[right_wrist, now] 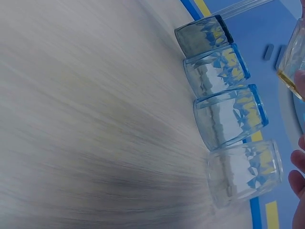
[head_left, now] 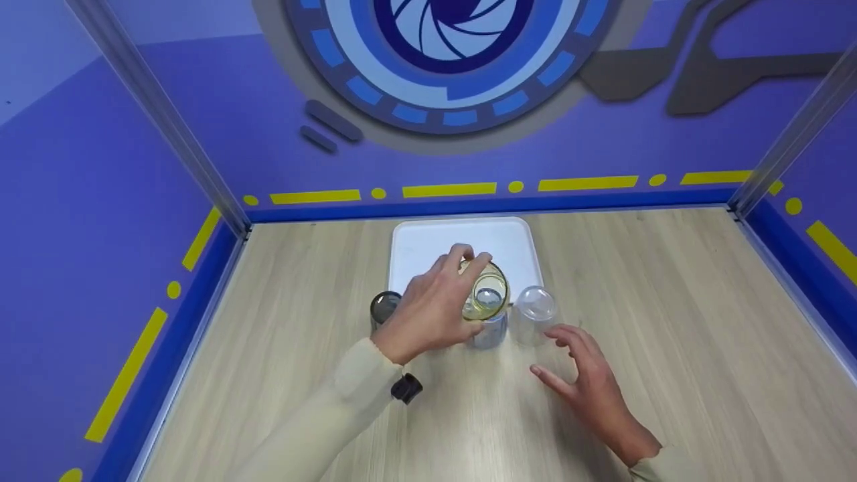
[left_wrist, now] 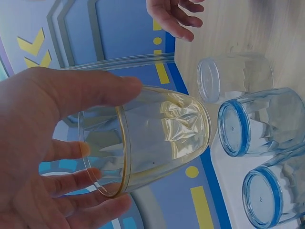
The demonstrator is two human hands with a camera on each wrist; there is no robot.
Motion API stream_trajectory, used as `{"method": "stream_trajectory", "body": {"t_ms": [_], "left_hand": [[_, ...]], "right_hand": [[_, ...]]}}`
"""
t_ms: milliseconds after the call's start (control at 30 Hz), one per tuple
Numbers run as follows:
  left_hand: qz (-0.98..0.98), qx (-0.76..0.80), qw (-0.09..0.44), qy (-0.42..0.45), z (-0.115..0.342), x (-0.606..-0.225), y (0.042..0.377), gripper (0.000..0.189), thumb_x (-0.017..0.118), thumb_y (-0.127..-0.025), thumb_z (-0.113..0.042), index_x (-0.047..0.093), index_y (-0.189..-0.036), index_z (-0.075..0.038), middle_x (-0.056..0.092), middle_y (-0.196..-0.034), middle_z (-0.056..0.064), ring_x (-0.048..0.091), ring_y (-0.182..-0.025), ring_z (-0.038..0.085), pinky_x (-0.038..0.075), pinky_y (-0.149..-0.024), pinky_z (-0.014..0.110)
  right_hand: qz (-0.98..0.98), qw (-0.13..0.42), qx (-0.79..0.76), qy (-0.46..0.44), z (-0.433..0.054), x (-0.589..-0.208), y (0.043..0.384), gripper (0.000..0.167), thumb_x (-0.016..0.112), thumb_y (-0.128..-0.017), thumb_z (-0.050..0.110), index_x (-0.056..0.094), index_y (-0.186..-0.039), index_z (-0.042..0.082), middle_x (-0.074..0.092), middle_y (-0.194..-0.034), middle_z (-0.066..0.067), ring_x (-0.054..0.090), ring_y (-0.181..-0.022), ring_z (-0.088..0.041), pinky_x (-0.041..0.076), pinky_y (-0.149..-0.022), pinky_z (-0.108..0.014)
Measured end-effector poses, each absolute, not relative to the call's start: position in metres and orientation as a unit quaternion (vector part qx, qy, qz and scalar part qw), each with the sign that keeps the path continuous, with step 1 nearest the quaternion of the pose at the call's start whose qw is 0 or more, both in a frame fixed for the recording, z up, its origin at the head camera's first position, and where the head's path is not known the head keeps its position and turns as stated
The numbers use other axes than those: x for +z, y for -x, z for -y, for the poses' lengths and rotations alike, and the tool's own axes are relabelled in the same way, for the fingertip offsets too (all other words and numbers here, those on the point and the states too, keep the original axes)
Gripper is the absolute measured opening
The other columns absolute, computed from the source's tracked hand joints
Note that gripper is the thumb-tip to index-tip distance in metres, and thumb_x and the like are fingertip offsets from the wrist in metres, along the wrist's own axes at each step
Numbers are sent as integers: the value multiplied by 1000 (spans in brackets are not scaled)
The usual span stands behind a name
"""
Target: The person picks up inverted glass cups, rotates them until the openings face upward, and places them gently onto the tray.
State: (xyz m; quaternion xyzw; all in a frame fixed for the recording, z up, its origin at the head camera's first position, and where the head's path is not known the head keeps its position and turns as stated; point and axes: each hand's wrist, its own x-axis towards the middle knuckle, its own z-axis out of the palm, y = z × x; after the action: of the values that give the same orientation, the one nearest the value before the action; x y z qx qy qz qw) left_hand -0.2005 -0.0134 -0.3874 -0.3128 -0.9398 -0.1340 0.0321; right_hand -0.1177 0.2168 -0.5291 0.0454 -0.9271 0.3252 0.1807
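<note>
My left hand (head_left: 435, 308) grips a yellow-tinted drinking glass (left_wrist: 167, 129) round its rim, thumb on one side and fingers on the other. That glass is raised above the row, mouth up and base down. Beneath it, upside-down glasses stand side by side: a dark grey glass (right_wrist: 202, 37), a blue glass (right_wrist: 217, 71), another blue glass (right_wrist: 231, 117) and a clear glass (right_wrist: 245, 171). In the head view, the left hand hides part of this row. Just right of the clear glass, my right hand (head_left: 592, 381) hovers with thumb and fingers spread, holding nothing.
A white tray (head_left: 462, 237) lies behind the glasses on the wooden table (head_left: 321, 281). Blue patterned panels (head_left: 469, 161) enclose the back and both sides. A black band (head_left: 406, 388) is worn at the left wrist.
</note>
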Motion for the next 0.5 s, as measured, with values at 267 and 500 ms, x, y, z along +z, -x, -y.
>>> {"method": "stream_trajectory", "body": {"t_ms": [267, 500], "left_hand": [[937, -123, 60, 322, 14, -388, 204, 83, 81, -73, -36, 38, -142, -21, 43, -137, 5, 54, -110, 19, 55, -70, 33], [942, -118, 58, 310, 14, -388, 205, 84, 81, -73, -36, 37, -143, -22, 42, -138, 4, 54, -110, 19, 55, -70, 33]], "right_hand": [[926, 201, 317, -41, -218, -532, 118, 56, 85, -72, 18, 59, -122, 13, 57, -127, 0, 53, -106, -9, 53, -85, -40], [927, 196, 319, -33, -217, -531, 119, 54, 84, -74, 17, 59, -122, 12, 57, -127, -1, 54, -107, -11, 53, -86, -42]]}}
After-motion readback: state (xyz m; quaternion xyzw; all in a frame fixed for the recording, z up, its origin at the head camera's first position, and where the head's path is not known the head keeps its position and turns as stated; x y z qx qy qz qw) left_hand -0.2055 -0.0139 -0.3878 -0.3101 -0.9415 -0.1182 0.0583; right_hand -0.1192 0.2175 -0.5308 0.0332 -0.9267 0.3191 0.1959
